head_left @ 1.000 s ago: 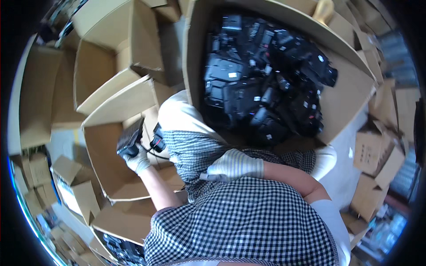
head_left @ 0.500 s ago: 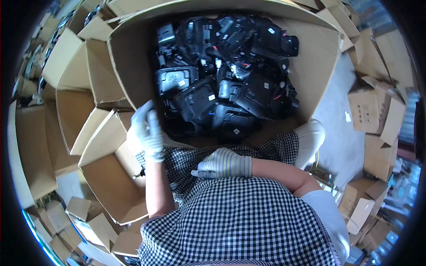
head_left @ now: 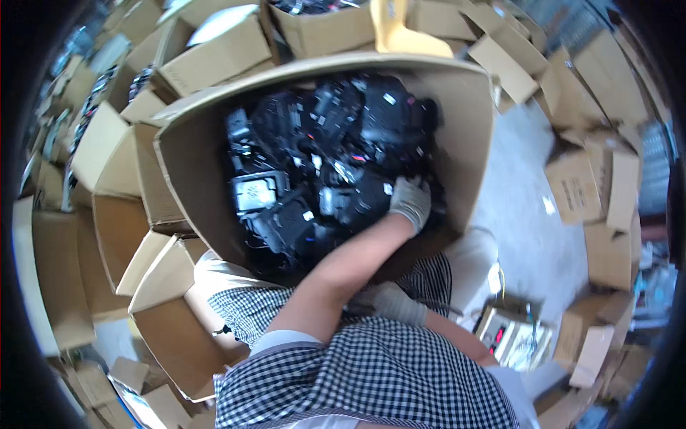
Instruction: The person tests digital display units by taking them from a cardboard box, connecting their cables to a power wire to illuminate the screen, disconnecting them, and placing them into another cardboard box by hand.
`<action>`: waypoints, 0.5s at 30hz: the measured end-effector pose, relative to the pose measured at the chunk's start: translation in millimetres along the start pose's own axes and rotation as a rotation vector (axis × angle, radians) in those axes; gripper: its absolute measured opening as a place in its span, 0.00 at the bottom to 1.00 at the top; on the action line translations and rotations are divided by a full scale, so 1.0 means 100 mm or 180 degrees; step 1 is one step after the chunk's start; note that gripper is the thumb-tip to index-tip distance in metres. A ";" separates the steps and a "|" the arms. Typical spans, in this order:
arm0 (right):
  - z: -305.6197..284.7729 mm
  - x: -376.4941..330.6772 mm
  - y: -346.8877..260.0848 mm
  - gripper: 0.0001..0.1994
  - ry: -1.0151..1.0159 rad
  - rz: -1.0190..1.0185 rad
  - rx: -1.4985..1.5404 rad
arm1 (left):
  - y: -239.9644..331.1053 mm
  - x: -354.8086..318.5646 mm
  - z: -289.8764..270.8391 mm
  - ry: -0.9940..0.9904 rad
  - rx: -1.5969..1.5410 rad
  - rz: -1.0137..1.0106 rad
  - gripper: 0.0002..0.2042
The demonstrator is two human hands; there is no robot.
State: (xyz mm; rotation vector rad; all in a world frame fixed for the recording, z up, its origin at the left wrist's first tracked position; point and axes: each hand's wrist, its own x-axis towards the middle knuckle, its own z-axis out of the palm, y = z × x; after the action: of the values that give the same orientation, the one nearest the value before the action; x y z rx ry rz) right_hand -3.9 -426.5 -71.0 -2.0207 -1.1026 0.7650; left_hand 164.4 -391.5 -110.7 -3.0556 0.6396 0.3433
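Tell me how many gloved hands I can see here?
2. The left hand reaches into the big cardboard box of black parts; the right hand rests on the checked lap.

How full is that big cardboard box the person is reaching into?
Well filled: black parts are heaped across the big cardboard box, and the gloved left hand rests on them.

Brown cardboard box (head_left: 200,186), black plastic parts (head_left: 321,157), white glove on left hand (head_left: 409,202), black-and-white checked clothing (head_left: 371,379)
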 end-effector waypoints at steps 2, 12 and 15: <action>0.14 -0.11 0.17 0.16 0.0617 -0.0315 0.0357 | -0.02 0.06 0.05 -0.0019 -0.0263 0.0134 0.17; -0.07 -0.15 0.06 0.16 0.0356 -0.0432 -0.0006 | -1.08 -1.01 -0.87 0.2809 -0.6339 0.0370 0.26; -0.24 -0.04 -0.10 0.11 0.0558 -0.0825 -0.0345 | -1.27 -1.57 -1.11 0.3278 -0.5360 0.0315 0.30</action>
State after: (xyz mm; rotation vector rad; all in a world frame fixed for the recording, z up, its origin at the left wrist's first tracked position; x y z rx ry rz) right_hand 8.5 -433.0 -48.6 -1.9401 -1.2927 0.3965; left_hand 97.8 -217.4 25.4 -4.5911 0.6003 -1.7432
